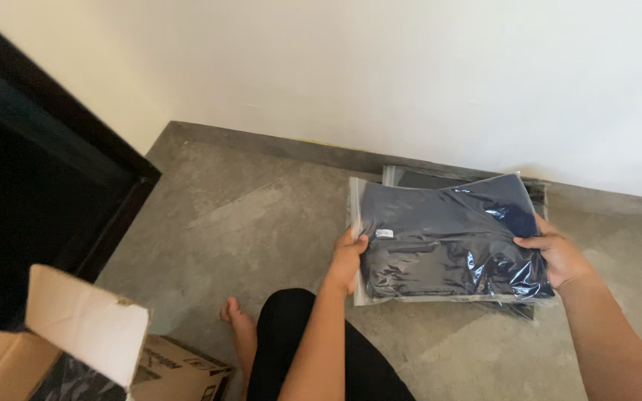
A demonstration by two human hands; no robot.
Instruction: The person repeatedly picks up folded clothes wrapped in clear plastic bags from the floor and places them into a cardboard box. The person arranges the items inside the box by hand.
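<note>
**Q:** Near the foot of the wall, head view: what do the two hands hold, and how?

**A:** Both hands carry one clear plastic bag [447,241] with a dark folded garment sealed inside. The left hand [348,258] clamps the bag's left edge, thumb on top and fingers underneath. The right hand [556,255] is closed on the right edge in the same way. Gripping at opposite edges likely keeps the slippery, floppy packet flat and level rather than letting it sag or fold.

**Q:** Where does the bag lie relative to its surroundings?

**A:** It is held just above, or possibly resting on, a stack of similar bagged garments [466,178] on the grey stone floor [247,215]; contact cannot be confirmed. The stack sits close against the white wall [410,74], a position that probably keeps the pile squared and out of the way. The edges of the lower packets show beyond the top and bottom of the held one.

**Q:** What else appears in the same view?

**A:** An open cardboard box [91,334] stands at the lower left, well apart from the stack, one flap raised; dark contents show inside, too dim to identify. The person's knee in dark cloth [291,334] and a bare foot [238,319] lie between box and stack, which suggests a seated or crouched posture that places both within arm's reach. A dark door frame [53,126] fills the left margin.
</note>
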